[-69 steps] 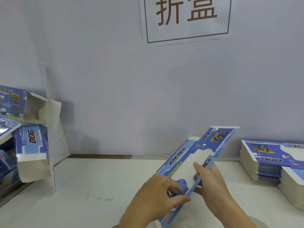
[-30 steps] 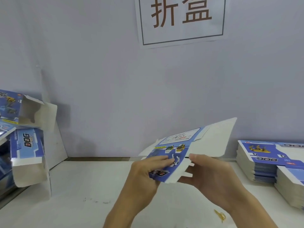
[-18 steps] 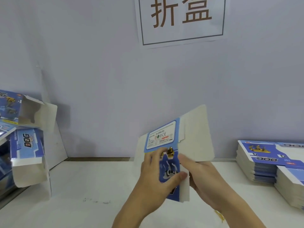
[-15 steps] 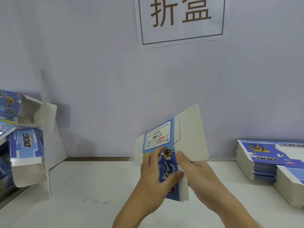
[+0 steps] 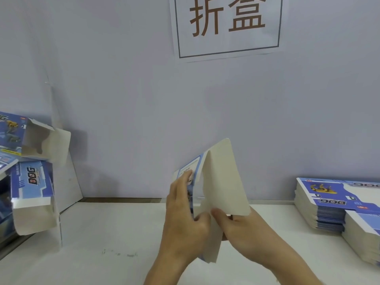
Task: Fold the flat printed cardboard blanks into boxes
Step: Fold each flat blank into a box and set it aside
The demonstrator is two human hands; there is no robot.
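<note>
blank in hand: a printed cardboard blank (image 5: 223,182) was held upright above the white table (image 5: 115,233), lower centre of the frame, half folded. its plain off-white inner side faced the camera as a broad panel tilting up and to the right; a strip of the blue printed side with a white label showed along its left edge.
left hand: the left hand (image 5: 183,219) sat just left of the blank, fingers reaching up along the blue printed face and thumb pressed against the card near the fold. its grip was closed on the blank.
right hand: the right hand (image 5: 240,229) came in from the lower right, thumb on the front of the off-white panel near its lower edge, the other fingers hidden behind the card. it too pinched the blank.
lower end of blank: a narrow off-white flap hung down between the two wrists, clear of the table.
flat stack: a stack of flat blanks (image 5: 329,204) lay on the table at the right edge of the frame, blue printed side up with a yellow dog figure and "dog" lettering. a second stack (image 5: 362,239) sat just in front of it, partly cut off by the frame edge.
folded boxes: at the left edge, folded boxes (image 5: 30,182) were piled with open ends and loose flaps toward the centre.
wall: a pale wall filled the background, with a paper sign (image 5: 226,25) bearing two brown characters at the top centre.
</note>
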